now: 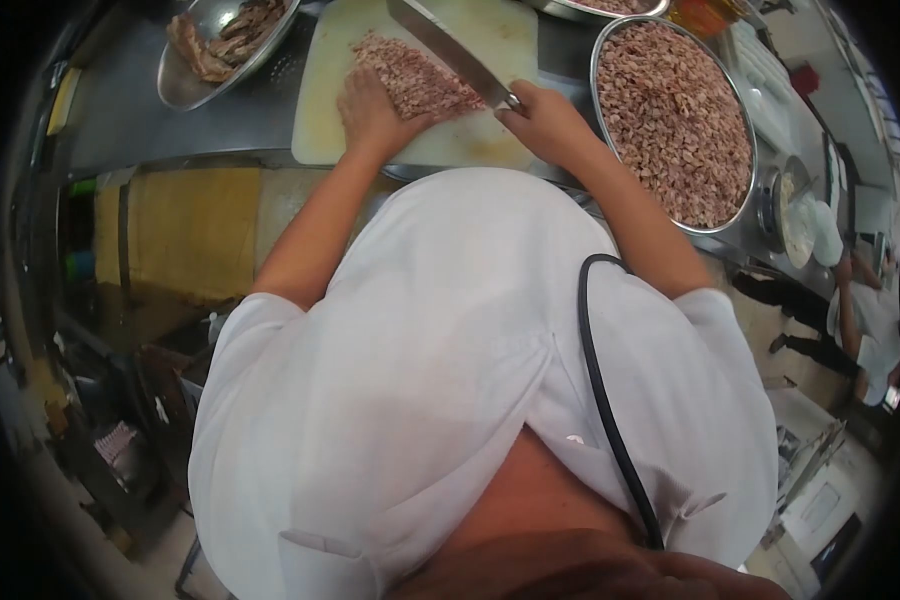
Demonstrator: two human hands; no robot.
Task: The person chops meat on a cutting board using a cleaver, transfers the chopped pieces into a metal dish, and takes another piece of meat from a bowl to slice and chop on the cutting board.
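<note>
A pile of chopped meat lies on a pale cutting board at the top of the view. My left hand rests against the near left side of the pile, its fingers spread on the meat. In my right hand is the handle of a large knife. The blade slants up and to the left, along the right edge of the pile. Right of the board stands a big metal bowl full of chopped meat pieces.
A metal bowl with larger meat pieces is at the upper left. Another bowl of meat sits at the top edge. Small containers stand at the right. Another person in white is at the far right.
</note>
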